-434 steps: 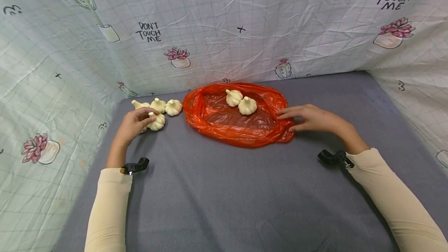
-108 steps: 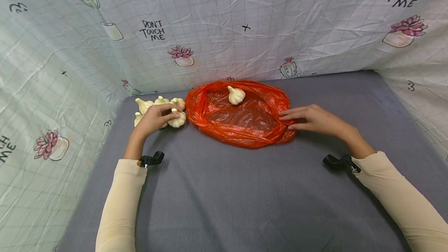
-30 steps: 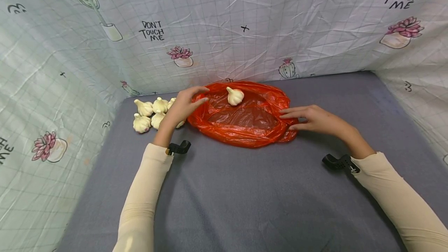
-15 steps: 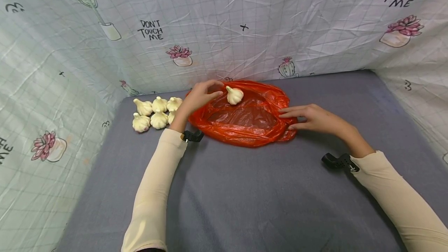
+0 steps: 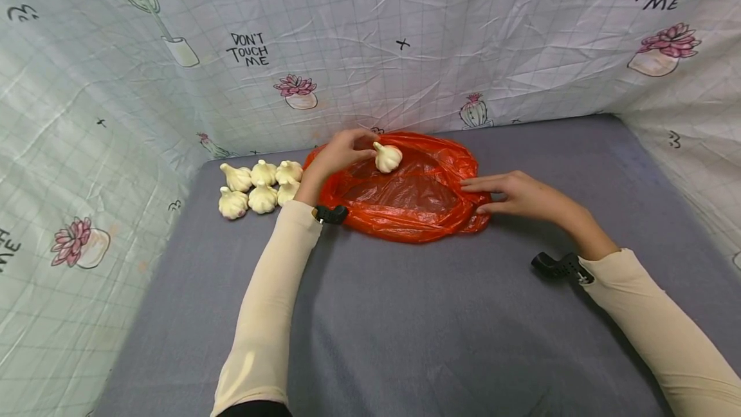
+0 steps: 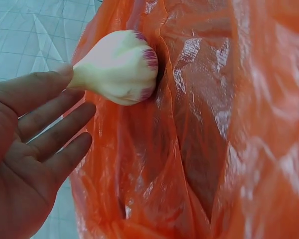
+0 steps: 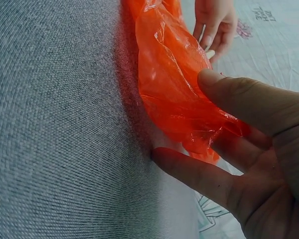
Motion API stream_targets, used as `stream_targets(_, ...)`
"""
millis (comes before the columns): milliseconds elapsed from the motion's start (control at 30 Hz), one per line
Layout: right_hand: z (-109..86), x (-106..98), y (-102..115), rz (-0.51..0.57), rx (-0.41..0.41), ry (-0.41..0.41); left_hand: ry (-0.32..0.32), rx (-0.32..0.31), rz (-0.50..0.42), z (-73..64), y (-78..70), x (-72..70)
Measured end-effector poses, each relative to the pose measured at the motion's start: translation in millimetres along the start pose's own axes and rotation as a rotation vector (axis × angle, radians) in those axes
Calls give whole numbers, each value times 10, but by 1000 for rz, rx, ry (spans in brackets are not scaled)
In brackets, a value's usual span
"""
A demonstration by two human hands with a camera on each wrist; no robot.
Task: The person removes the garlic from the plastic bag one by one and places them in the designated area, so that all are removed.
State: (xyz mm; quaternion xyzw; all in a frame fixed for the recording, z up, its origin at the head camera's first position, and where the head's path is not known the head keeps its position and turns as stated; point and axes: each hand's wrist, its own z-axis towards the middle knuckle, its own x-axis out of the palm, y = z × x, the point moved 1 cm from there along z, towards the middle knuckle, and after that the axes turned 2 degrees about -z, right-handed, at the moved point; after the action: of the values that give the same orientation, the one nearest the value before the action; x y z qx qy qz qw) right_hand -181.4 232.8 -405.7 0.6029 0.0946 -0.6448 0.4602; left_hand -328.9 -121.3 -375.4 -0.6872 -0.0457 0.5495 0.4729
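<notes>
A pale garlic bulb (image 5: pixel 388 158) with purple streaks at its base sits at the back of an open red plastic bag (image 5: pixel 399 227). My left hand (image 5: pixel 345 152) reaches over the bag's left side and pinches the bulb's stem between thumb and index finger; the other fingers stay loosely stretched in the left wrist view. On the right, my right hand (image 5: pixel 521 197) touches the bag's edge, its fingers fairly straight and spread. Thin red film lies between the thumb and some fingers in the right wrist view. Several more garlic bulbs (image 5: pixel 263 198) stand in two rows left of the bag.
A grey cloth (image 5: pixel 417 327) covers the table. Behind and at the left hangs a pale printed curtain (image 5: pixel 359 44), close to the bag's back edge. Black wrist cameras (image 5: pixel 556 267) project inward from both sleeves.
Since the oldest frame, one of two bulbs has left the bag and the rows have grown. Lately my left hand moved right from the rows to the remaining bulb. My right hand stayed put.
</notes>
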Motion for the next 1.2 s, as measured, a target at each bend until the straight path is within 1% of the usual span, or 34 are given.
stream_targets(200, -8, 13, -9, 3, 16, 5, -7, 39, 47, 80, -3, 68)
stream_targets(333, -12, 17, -12, -5, 18, 5, 3, 52, 34, 120, -60, 126)
stream_targets(433, -17, 17, -12, -13, 16, 6, 24, 55, 20, 146, -113, 169)
stream_targets(600, -26, 14, -7, -9, 9, 10, 55, 47, 39, 197, -154, 242)
stream_targets(733, -32, 11, -3, -6, 0, 9, 67, 47, 11, 238, -167, 296)
stream_targets(867, -32, 11, -4, 0, 1, 10, 64, 60, -18, 283, -146, 343)
stream_targets(967, -28, 13, -8, 5, -1, 6, 51, 67, -11, 301, -130, 359)
stream_targets(1200, -31, 16, -24, 17, -17, -5, 29, 58, 9, 312, -116, 360)
